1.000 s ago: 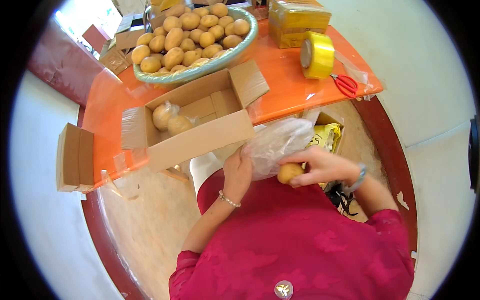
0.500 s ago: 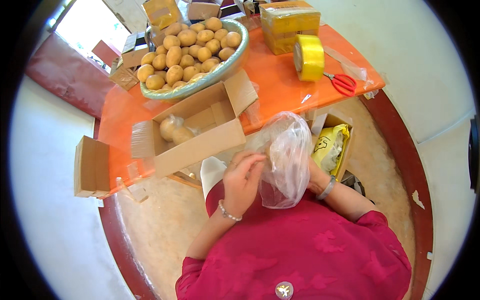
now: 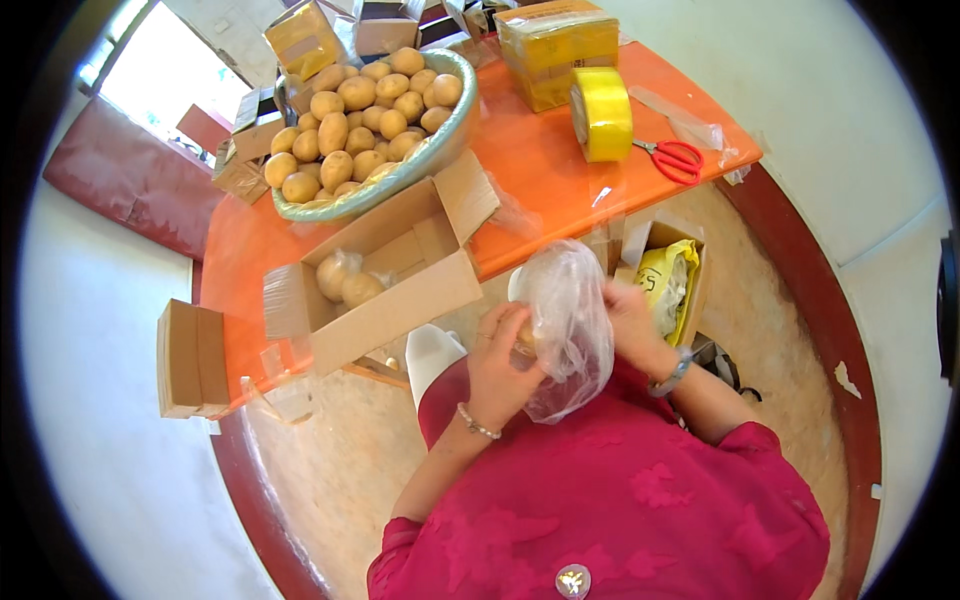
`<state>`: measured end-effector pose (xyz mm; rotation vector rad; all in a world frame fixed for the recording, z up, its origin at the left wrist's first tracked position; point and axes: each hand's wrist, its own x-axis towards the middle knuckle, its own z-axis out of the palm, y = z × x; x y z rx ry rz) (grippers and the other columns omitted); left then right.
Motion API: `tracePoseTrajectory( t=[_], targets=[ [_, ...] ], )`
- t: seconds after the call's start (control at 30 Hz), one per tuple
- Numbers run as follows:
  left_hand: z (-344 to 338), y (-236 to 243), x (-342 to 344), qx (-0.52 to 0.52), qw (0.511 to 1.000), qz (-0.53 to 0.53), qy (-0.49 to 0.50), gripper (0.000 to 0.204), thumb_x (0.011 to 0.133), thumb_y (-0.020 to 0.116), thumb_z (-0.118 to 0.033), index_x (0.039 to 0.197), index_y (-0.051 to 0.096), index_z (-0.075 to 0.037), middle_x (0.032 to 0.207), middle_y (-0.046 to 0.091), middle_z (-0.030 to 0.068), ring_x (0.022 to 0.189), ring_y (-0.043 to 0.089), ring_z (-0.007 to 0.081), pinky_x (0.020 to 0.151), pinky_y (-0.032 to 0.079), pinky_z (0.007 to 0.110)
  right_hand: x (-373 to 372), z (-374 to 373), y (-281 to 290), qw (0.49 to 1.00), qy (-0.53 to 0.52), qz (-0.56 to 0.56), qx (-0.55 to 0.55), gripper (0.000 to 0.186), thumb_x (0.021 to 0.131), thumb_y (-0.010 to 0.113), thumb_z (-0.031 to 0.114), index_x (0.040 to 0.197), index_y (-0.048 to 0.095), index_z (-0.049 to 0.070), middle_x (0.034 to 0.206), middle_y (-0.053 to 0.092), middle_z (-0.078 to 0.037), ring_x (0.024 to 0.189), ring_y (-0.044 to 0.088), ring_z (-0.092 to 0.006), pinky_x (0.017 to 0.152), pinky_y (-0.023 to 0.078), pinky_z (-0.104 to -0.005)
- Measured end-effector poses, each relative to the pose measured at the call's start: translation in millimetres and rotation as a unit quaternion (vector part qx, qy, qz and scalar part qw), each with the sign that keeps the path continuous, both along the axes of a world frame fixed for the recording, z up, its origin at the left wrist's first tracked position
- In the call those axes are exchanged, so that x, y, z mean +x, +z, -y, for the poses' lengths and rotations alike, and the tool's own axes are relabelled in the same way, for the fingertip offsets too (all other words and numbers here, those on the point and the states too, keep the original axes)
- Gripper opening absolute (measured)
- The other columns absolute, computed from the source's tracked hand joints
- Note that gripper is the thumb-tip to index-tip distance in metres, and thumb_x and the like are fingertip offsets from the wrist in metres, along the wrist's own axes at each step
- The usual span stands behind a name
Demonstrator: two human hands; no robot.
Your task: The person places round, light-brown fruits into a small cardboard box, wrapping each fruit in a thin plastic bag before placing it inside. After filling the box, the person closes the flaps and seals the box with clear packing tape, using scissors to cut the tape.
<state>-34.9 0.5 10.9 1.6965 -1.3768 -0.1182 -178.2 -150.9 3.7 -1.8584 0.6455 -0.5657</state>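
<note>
A clear plastic bag [image 3: 570,340] hangs between my hands in front of my red top, with a yellow-brown, potato-like round item [image 3: 526,338] partly showing inside it. My left hand [image 3: 500,362] is closed around the bag's left side and that item. My right hand [image 3: 637,328] is at the bag's right edge; its fingers are smeared by motion, so their grip is unclear. Ahead on the left, an open cardboard box [image 3: 400,316] at the table edge holds a few similar round items [image 3: 360,289], wrapped in clear plastic.
A green-rimmed basin [image 3: 455,130] heaped with potato-like items stands on the orange table [image 3: 545,185]. Beyond are a taped box [image 3: 555,50], a yellow tape roll [image 3: 610,115] and red-handled scissors [image 3: 677,162]. Right of my hands, a yellow bag [image 3: 660,280] sits in a low carton.
My right hand has come from behind the bag out to its right edge. My left hand has moved slightly right and closed around the bag's side. The view has shifted a little.
</note>
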Motion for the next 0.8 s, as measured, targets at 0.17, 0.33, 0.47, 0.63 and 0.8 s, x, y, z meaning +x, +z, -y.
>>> tracePoseTrajectory(
  t=[0.17, 0.33, 0.47, 0.63, 0.8],
  targets=[
    [4, 9, 7, 0.044, 0.993, 0.108, -0.027, 0.053, 0.067, 0.077, -0.012, 0.116, 0.057, -0.004, 0.119, 0.052, 0.0160, 0.101, 0.058, 0.0339, 0.081, 0.052, 0.038, -27, -7, 59, 0.957, 0.027, 0.206, -0.204, 0.040, 0.080, 0.069, 0.011, 0.115, 0.057, -0.002, 0.106, 0.063, -0.019, 0.093, 0.063, -0.0267, 0.083, 0.050, -0.0371],
    [5, 21, -3, -0.019, 0.997, 0.025, -0.066, 0.065, 0.068, 0.075, -0.006, 0.128, 0.048, -0.002, 0.126, 0.050, 0.0167, 0.110, 0.055, 0.0334, 0.089, 0.049, 0.038, 6, -17, 42, 0.963, 0.193, 0.100, -0.161, 0.084, 0.075, 0.077, 0.019, 0.142, 0.030, -0.001, 0.130, 0.049, -0.024, 0.119, 0.050, -0.0357, 0.100, 0.040, -0.0396],
    [-3, 27, 0, -0.002, 0.993, -0.094, -0.071, 0.072, 0.071, 0.072, -0.001, 0.135, 0.040, -0.001, 0.127, 0.052, 0.0158, 0.117, 0.052, 0.0314, 0.097, 0.044, 0.037, 1, -20, 27, 0.963, 0.259, 0.068, 0.010, 0.090, 0.076, 0.077, 0.019, 0.145, 0.023, -0.001, 0.132, 0.049, -0.023, 0.120, 0.051, -0.0331, 0.099, 0.040, -0.0358],
    [-8, 18, 4, 0.050, 0.970, -0.228, -0.073, 0.075, 0.076, 0.068, 0.002, 0.142, 0.031, 0.000, 0.130, 0.053, 0.0132, 0.116, 0.053, 0.0193, 0.098, 0.043, 0.032, 7, -19, 18, 0.974, 0.207, 0.057, 0.070, 0.067, 0.081, 0.072, 0.017, 0.137, 0.040, -0.001, 0.117, 0.060, -0.019, 0.105, 0.059, -0.0250, 0.092, 0.045, -0.0328],
    [-5, 16, 1, 0.035, 0.978, -0.206, -0.011, 0.050, 0.086, 0.060, -0.003, 0.133, 0.045, 0.000, 0.116, 0.061, 0.0194, 0.103, 0.062, 0.0259, 0.087, 0.048, 0.033, 5, -20, 6, 0.987, 0.138, 0.026, 0.075, 0.045, 0.091, 0.062, 0.023, 0.127, 0.051, 0.000, 0.101, 0.066, -0.011, 0.092, 0.060, -0.0165, 0.085, 0.047, -0.0307]
  ],
)
